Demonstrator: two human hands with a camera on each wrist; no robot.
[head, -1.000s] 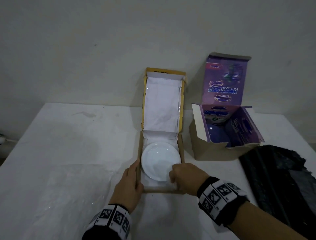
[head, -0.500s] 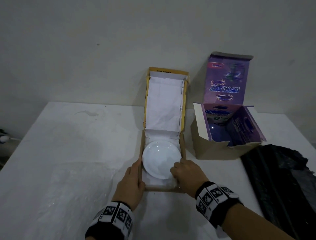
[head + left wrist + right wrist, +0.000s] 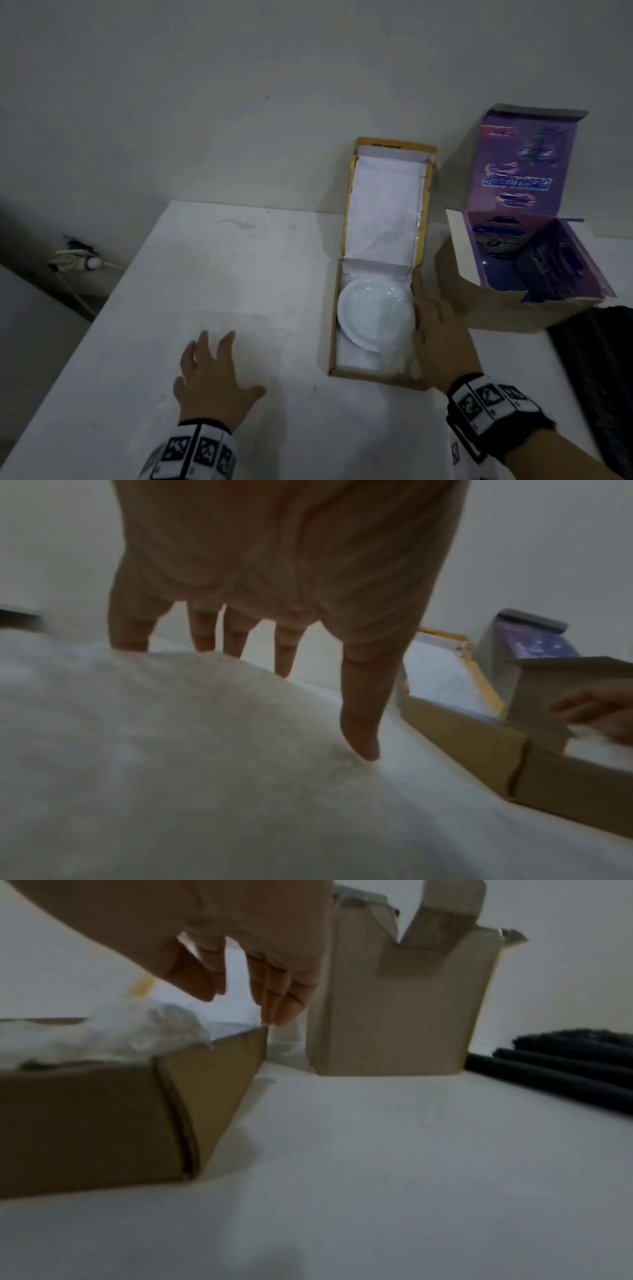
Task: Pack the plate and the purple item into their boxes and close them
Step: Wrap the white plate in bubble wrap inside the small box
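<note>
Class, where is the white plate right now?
In the head view, the plate lies inside the open brown box, just left of the right hand.

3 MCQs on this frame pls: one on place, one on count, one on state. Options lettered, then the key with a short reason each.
1. Where is the white plate?
A. On the bare table
B. Inside the brown box
C. Inside the purple box

2. How many boxes stand open on the table?
A. One
B. Two
C. Three

3. What is the left hand doing?
A. Gripping the plate
B. Holding the box lid
C. Spread open over the table, holding nothing

Key:
1 B, the plate lies on white wrapping between the brown walls.
2 B, the brown and the purple box both have their lids raised.
3 C, its fingers are splayed left of the brown box, while the right hand is at that box's right wall.
</note>
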